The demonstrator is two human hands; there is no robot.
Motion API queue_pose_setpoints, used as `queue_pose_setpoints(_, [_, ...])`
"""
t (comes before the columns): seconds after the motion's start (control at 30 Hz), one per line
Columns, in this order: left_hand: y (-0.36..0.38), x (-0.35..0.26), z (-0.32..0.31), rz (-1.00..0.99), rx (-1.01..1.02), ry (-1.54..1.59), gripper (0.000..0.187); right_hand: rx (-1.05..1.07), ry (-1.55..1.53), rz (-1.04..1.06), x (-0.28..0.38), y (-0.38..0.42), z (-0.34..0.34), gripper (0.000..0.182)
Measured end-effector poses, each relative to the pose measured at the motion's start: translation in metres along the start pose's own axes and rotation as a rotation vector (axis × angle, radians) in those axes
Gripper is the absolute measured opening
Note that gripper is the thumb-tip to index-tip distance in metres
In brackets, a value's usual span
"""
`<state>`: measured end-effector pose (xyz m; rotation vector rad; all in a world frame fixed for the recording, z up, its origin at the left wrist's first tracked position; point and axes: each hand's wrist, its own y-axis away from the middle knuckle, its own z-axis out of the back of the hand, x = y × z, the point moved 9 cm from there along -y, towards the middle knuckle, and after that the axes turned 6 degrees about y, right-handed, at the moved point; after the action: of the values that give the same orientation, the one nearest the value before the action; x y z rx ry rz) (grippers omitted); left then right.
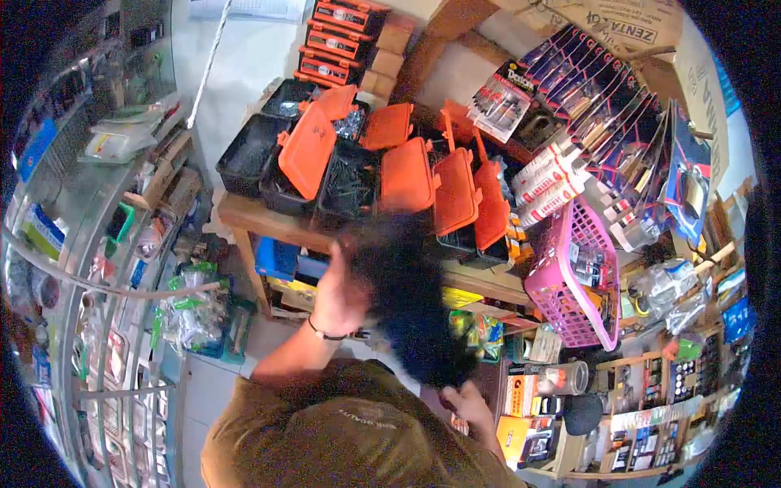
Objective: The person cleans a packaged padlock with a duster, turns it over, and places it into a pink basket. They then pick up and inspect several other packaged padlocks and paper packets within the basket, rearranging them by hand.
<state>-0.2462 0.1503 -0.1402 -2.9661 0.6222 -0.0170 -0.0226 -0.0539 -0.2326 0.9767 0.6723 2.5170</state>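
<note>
Black and motion-blurred, one soft-edged bundle (415,301) is between two hands, in front of the wooden bench (277,225). Left hand (343,293), with one wristband (325,334) below it, is at the bundle's upper left edge; blur hides whether its fingers are clamped. Right hand (470,405) is at the lower end, fingers curled, though I cannot tell whether they grip it. Beyond are three orange-fronted boxes (329,43), three small cardboard boxes (386,63), at least six orange lids (407,173) and one pink basket (543,285).
</note>
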Motion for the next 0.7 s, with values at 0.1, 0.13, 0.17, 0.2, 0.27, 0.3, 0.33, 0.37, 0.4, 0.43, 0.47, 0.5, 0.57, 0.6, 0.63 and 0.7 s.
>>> queue_pose_setpoints(0.1, [0.002, 0.002, 0.005, -0.016, 0.035, -0.232, 0.028, -0.057, -0.288, -0.003, -0.041, 0.005, 0.008, 0.021])
queue_pose_setpoints(0.13, [0.004, 0.005, 0.007, 0.014, -0.021, -0.252, 0.026, 0.043, -0.445, 0.007, -0.029, 0.013, 0.009, 0.023])
queue_pose_setpoints(0.17, [0.001, 0.009, 0.010, 0.032, 0.029, -0.114, 0.028, -0.022, 0.062, -0.210, -0.042, 0.019, 0.023, 0.022])
queue_pose_setpoints(0.2, [-0.005, 0.007, 0.014, -0.088, -0.038, -0.010, 0.034, -0.014, 0.074, -0.200, -0.044, 0.018, 0.024, 0.022])
queue_pose_setpoints(0.27, [-0.005, 0.004, 0.005, -0.092, -0.018, 0.023, 0.041, 0.020, 0.140, 0.091, -0.024, 0.009, 0.015, 0.043])
queue_pose_setpoints(0.3, [-0.004, 0.004, 0.000, -0.073, -0.003, 0.059, 0.049, -0.092, 0.219, 0.218, -0.010, 0.004, 0.017, 0.050])
queue_pose_setpoints(0.33, [-0.001, 0.006, -0.006, -0.049, 0.011, 0.097, 0.056, -0.089, 0.212, 0.221, 0.001, 0.003, 0.013, 0.050])
queue_pose_setpoints(0.37, [0.001, 0.007, -0.011, -0.026, 0.025, 0.138, 0.064, -0.038, 0.195, 0.045, 0.002, 0.001, 0.010, 0.052])
queue_pose_setpoints(0.4, [0.003, 0.010, -0.015, -0.003, 0.036, 0.185, 0.072, 0.015, 0.181, -0.135, -0.006, 0.003, 0.007, 0.055])
queue_pose_setpoints(0.43, [0.004, 0.011, -0.021, 0.011, 0.064, 0.199, 0.074, 0.156, 0.323, -0.190, -0.021, -0.003, -0.010, 0.053])
queue_pose_setpoints(0.47, [0.005, 0.011, -0.009, 0.016, 0.055, 0.202, 0.074, 0.163, 0.319, -0.199, -0.024, 0.000, -0.013, 0.053])
queue_pose_setpoints(0.5, [0.005, 0.013, 0.003, 0.065, 0.118, 0.163, 0.075, 0.114, 0.304, 0.028, -0.004, 0.000, -0.014, 0.052])
queue_pose_setpoints(0.57, [0.007, 0.012, 0.014, 0.063, -0.020, -0.270, 0.083, 0.064, 0.203, 0.218, 0.037, 0.008, -0.006, 0.046])
queue_pose_setpoints(0.6, [0.015, 0.006, -0.028, 0.004, 0.254, 0.169, 0.084, 0.069, 0.201, 0.218, 0.045, 0.007, -0.005, 0.046])
queue_pose_setpoints(0.63, [0.012, 0.004, -0.018, 0.020, 0.114, 0.179, 0.084, 0.026, 0.174, 0.079, 0.039, 0.005, -0.001, 0.044])
queue_pose_setpoints(0.7, [0.010, 0.004, -0.023, 0.039, -0.016, 0.289, 0.083, 0.114, 0.259, -0.042, 0.027, 0.003, -0.004, 0.041])
